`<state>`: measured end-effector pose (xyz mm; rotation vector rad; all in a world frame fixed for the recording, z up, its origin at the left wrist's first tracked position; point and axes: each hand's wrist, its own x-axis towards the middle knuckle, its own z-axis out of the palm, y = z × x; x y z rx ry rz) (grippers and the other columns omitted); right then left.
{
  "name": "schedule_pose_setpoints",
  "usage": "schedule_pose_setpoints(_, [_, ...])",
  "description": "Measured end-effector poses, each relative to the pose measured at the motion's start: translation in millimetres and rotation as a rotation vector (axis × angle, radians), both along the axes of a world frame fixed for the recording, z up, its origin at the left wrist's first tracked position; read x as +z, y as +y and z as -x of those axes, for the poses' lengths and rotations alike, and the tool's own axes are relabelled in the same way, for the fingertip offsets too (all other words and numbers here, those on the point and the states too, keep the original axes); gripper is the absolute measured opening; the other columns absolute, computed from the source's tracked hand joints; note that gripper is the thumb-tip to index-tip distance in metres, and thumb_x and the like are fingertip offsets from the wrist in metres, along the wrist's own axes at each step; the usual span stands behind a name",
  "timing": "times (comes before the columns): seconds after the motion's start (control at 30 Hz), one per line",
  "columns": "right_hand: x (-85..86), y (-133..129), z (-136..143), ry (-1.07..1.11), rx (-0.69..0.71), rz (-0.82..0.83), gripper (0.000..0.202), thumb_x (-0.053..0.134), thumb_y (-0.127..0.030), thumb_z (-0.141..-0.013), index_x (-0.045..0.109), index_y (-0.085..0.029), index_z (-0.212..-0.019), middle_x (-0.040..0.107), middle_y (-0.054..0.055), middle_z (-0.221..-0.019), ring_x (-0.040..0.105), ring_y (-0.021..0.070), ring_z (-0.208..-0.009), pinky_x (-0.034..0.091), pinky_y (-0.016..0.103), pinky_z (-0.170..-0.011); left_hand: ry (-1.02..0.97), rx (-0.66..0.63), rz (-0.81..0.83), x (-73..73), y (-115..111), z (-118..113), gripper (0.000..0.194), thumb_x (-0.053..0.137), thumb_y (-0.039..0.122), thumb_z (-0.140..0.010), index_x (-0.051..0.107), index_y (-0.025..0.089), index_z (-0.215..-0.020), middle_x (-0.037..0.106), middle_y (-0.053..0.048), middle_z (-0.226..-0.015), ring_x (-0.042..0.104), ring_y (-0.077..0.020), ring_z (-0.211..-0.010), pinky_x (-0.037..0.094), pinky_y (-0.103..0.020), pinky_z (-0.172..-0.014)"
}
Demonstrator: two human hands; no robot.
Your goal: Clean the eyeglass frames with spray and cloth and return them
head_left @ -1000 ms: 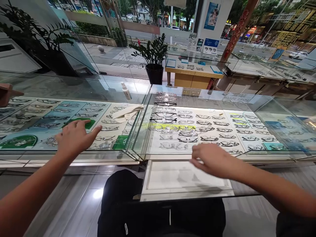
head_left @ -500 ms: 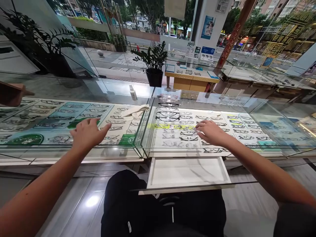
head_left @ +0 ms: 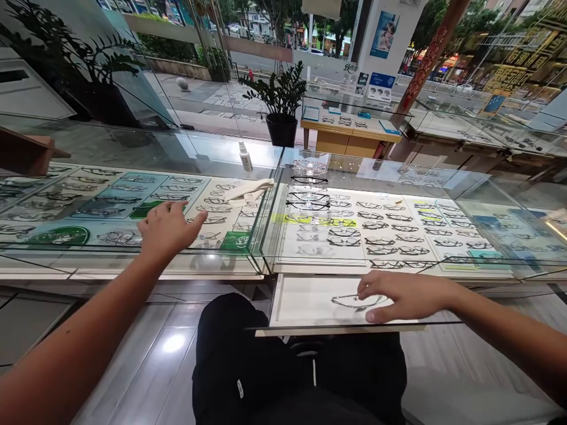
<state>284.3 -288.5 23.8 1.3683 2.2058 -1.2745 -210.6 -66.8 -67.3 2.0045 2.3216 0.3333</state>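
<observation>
My right hand is over the pulled-out white drawer. Its fingers and thumb are around the right part of a pair of thin-rimmed eyeglasses, partly hidden by the fingers. Whether the eyeglasses rest on the drawer's bottom, I cannot tell. My left hand is spread on the left glass counter, holding nothing. Beneath that glass, several eyeglasses lie in rows on light and blue panels. More eyeglasses show in rows in the right case, with dark-framed eyeglasses near its left side.
A cloth and a small white bottle are on the left counter. A brown object stands at the far left. A glass seam divides the two cases. Beyond are a potted plant and a wooden display table.
My right hand has come from the right counter's glass down and toward me, over the drawer. Eyeglasses now show in the drawer, which was bare before. My left hand keeps its place on the counter.
</observation>
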Motion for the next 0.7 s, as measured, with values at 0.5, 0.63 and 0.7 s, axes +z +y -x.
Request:
schedule_pose_setpoints(0.5, [-158.4, 87.1, -36.3, -0.142, 0.026, -0.517, 0.054, 0.061, -0.056, -0.101, 0.070, -0.016, -0.136, 0.062, 0.019, -0.150, 0.049, 0.0379, -0.143, 0.042, 0.052, -0.120, -0.003, 0.002, 0.013, -0.9, 3.0, 1.3, 0.094, 0.029, 0.080, -0.100, 0.047, 0.012, -0.162, 0.039, -0.029, -0.170, 0.034, -0.0509, -0.156, 0.030, -0.074, -0.123])
schedule_pose_setpoints(0.63, [-168.9, 91.4, -41.3, -0.122, 0.024, -0.537, 0.054, 0.063, -0.056, -0.100, 0.070, -0.018, -0.136, 0.063, 0.018, -0.149, 0.049, 0.0378, -0.142, 0.042, 0.052, -0.118, 0.007, 0.014, 0.016, 1.6, 1.5, -1.3, 0.094, 0.027, 0.081, -0.099, 0.047, 0.013, -0.161, 0.040, -0.028, -0.170, 0.035, -0.0496, -0.156, 0.030, -0.072, -0.123])
schedule_pose_setpoints(0.7, [-172.0, 91.4, -42.5, -0.121, 0.034, -0.521, 0.054, 0.063, -0.058, -0.100, 0.071, -0.018, -0.135, 0.063, 0.017, -0.148, 0.049, 0.0381, -0.143, 0.043, 0.051, -0.117, 0.013, 0.017, 0.022, 2.6, 1.3, -2.8, 0.095, 0.027, 0.081, -0.098, 0.047, 0.013, -0.161, 0.041, -0.028, -0.168, 0.035, -0.0503, -0.155, 0.031, -0.072, -0.123])
